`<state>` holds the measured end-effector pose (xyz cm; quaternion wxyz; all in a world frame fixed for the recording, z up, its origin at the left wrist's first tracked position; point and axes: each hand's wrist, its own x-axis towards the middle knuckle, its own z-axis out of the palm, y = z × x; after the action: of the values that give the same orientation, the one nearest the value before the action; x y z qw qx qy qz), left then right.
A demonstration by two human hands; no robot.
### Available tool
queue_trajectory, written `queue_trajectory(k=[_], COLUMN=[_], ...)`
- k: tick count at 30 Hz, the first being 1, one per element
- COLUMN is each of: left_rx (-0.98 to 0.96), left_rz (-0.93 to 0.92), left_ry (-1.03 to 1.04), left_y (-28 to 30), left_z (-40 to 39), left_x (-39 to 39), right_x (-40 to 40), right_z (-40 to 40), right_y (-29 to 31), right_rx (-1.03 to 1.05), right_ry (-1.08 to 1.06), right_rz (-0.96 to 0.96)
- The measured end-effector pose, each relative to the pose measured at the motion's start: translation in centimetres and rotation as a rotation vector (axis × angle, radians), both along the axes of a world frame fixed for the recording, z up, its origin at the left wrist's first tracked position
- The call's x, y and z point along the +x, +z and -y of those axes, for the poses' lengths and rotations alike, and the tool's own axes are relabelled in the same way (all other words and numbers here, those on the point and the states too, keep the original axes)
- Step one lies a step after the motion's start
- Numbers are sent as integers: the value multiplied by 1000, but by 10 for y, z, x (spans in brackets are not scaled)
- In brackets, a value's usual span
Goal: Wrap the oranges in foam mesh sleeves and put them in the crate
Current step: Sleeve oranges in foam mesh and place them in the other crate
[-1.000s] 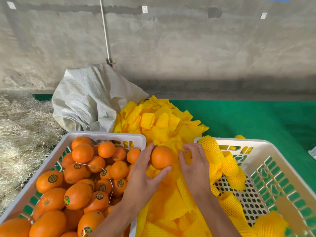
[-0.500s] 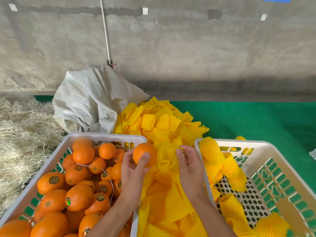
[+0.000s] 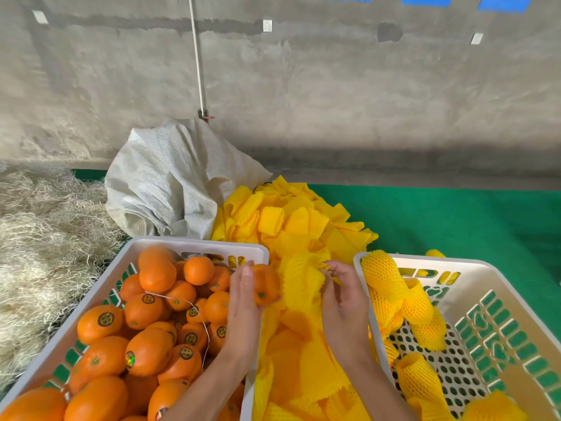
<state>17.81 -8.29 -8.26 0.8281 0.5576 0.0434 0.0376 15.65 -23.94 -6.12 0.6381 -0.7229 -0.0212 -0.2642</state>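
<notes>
The left crate (image 3: 194, 247) lies under and left of the left grip, loaded with unwrapped oranges (image 3: 145, 311). The right crate (image 3: 498, 299) stands just right of the right grip and contains several sleeved oranges (image 3: 384, 278). A pile of yellow foam mesh sleeves (image 3: 291, 226) extends between both crates, beyond and beneath both grips. A grey woven sack (image 3: 170, 183) lies beyond the left crate. The left grip (image 3: 244, 302) grasps one orange (image 3: 265, 284) above the inner edge of the left crate. The right grip (image 3: 341, 296) pinches the rim of one foam mesh sleeve (image 3: 299, 278), which lies between both grips, just beside the orange
</notes>
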Motion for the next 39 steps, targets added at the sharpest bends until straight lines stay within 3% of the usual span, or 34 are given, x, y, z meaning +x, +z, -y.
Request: queue_trajectory(k=[6,9,11,15,18,25,32,34,37,39], left_rx=[249,268,159,-249,-410,-361,-323,-291,-217,-179], left_rz=[53,84,56,-106,-214,-252,-193,-159,-96,-63], left_ry=[-216,-207,-220,-280,-312,-270,-241,-207,-180,-183], left_y=[-6,4,12,28,30,20,16,14,11,9], left_z=[7,7,10,10,7,6,11,10,11,10], left_x=[-15,-20,-21,-17,-17,-16,-15,-13,-12,-12], right_x=[-4,-4,-3,1,4,5,1,-1,-6,-9], right_z=[-4,-3,-3,-3,1,0,7,4,3,1], right_y=[-3,-3,-4,-6,-10,-16,-20,-16,-9,-10], right_rx=[-354,-345,-274,-24,31,-111,-565,-613,-471,-486], right_ry=[-93,-41,-16,49,71,21,-141,-195,-39,90], right_rz=[92,46,-14,-192,-242,-264,-163,-86,-15,-129])
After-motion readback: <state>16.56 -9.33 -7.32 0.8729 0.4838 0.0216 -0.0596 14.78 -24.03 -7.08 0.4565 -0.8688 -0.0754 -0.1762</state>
